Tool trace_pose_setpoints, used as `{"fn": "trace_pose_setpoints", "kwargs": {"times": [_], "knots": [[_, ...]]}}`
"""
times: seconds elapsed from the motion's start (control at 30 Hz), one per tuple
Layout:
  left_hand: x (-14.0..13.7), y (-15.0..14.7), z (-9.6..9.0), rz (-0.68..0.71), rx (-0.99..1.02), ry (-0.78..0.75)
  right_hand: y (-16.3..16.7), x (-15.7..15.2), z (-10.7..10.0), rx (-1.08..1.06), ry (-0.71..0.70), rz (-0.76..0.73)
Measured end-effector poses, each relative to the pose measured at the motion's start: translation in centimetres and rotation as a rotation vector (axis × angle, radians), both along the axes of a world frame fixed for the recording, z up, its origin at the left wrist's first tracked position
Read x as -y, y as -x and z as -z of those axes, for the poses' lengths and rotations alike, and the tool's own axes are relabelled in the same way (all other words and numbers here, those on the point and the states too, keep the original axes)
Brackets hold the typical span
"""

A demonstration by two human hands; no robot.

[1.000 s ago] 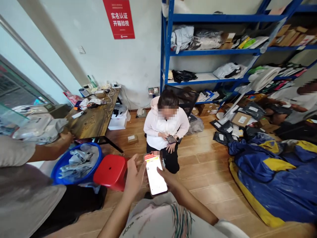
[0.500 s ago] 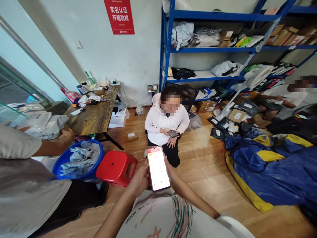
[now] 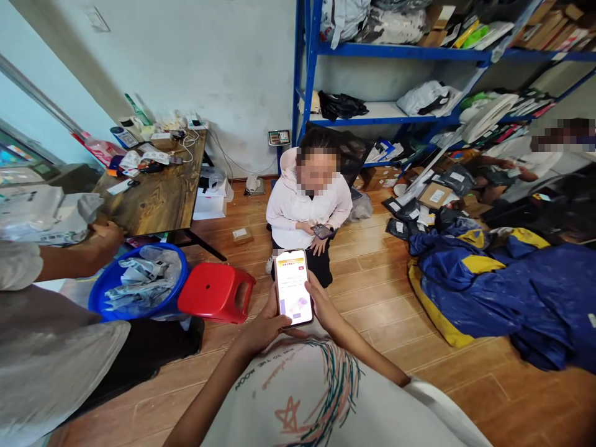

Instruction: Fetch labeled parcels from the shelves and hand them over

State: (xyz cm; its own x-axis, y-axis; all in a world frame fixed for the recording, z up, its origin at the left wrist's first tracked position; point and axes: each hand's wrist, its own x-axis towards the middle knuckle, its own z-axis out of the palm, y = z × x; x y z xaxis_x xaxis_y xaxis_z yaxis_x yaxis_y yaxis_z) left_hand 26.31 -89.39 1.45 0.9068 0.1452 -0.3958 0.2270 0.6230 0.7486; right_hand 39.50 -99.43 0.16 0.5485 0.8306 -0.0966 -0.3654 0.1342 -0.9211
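Since a second ago the smartphone (image 3: 293, 288) has come up higher and closer to the crouching person, and the left hand (image 3: 263, 326), then spread open beside it, now grips it; the screen shows a different page.

Head view: the left hand holds the phone from its left edge and lower corner, fingers curled on it, thumb near the bottom of the screen. The right hand (image 3: 323, 305) cups the right edge, fingers closed along the phone's side. The phone stands upright, screen lit, above the wearer's white printed shirt (image 3: 321, 403).

Just beyond it a person in a pale hoodie (image 3: 305, 208) crouches on the wooden floor (image 3: 382, 298), holding what seems to be a dark phone. To the left are a red plastic stool (image 3: 215, 292) and a blue basin (image 3: 105, 292) full of grey mailer bags, a co-worker's hand (image 3: 106, 234) above it. The bench (image 3: 158, 198) stands far left, blue shelving (image 3: 395, 53) far right, a blue and yellow sack (image 3: 503, 292) on the right.
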Motion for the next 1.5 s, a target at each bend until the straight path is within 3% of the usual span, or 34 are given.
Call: {"fn": "trace_pose_setpoints", "kwargs": {"times": [0.17, 0.33, 0.5, 0.73, 0.87, 1.07, 1.2, 1.5], "knots": [[-0.6, -0.1, 0.7, -0.005, 0.053, 0.103, 0.2, 0.5, 0.6, -0.066, 0.021, -0.079], [-1.1, -0.2, 1.4, -0.002, 0.057, 0.136, 0.8, 0.6, 0.7, -0.009, 0.059, -0.055], [-1.1, -0.4, 1.2, 0.025, 0.061, 0.1, 0.5, 0.6, 0.8, 0.036, 0.027, -0.086], [-0.8, -1.1, 0.8, -0.043, 0.069, 0.194, -0.2, 0.6, 1.0, 0.059, 0.03, -0.088], [-0.8, -1.7, 0.7, -0.078, -0.047, 0.083, -0.4, 0.3, 1.0, -0.009, 0.043, -0.079], [-1.5, -2.2, 0.1, -0.003, 0.021, 0.046, -0.8, 0.1, 0.5, -0.02, 0.037, -0.018], [-1.6, -2.3, -0.1, 0.04, -0.054, -0.057, -1.5, -0.5, 0.4, -0.073, 0.071, 0.029], [-1.7, -2.7, 1.1, 0.053, -0.027, 0.066, -2.5, -2.6, 1.1, -0.07, 0.107, 0.214]]}}
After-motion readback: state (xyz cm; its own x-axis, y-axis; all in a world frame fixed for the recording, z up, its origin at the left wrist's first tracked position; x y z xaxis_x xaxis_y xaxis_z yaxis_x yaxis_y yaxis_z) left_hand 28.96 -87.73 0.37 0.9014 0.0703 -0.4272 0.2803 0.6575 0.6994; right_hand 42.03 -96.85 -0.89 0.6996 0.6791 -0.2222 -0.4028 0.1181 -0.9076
